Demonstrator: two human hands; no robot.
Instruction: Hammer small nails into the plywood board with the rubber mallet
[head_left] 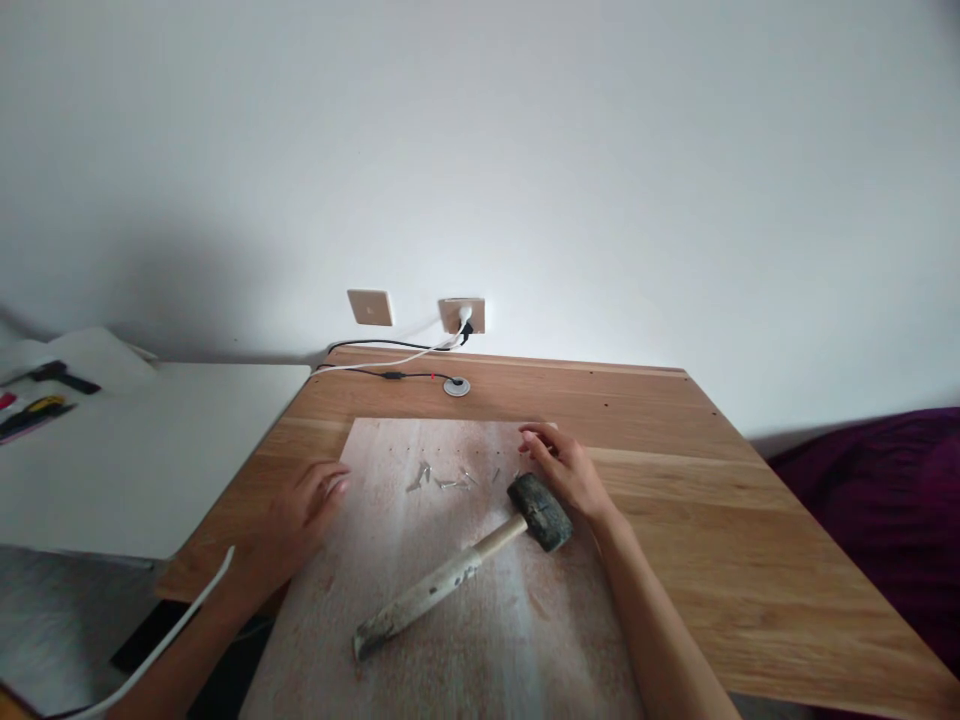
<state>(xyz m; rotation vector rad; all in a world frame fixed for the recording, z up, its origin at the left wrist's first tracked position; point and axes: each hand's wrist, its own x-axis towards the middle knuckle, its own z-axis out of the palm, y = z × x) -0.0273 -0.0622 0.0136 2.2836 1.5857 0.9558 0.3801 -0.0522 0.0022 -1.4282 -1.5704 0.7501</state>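
A mallet with a black head (540,512) and a pale, paint-worn wooden handle lies diagonally on a whitish, stained board (337,640). Several small metal nails (421,476) are scattered on the board beyond the mallet. A row of small dark dots runs along its far edge. My left hand (307,510) is at the board's left edge, its fingers loosely bent and apart, with nothing seen in it. By the far right corner, just past the mallet head, my right hand (566,468) has loosely curved fingers and shows nothing held.
The board rests on a wooden table (675,520) against a white wall. Cables run from a wall socket (462,315) past a round grommet (457,387). On a white table (187,450) at left lie tools, including a yellow-and-black one (41,410). Purple fabric (885,500) is at right.
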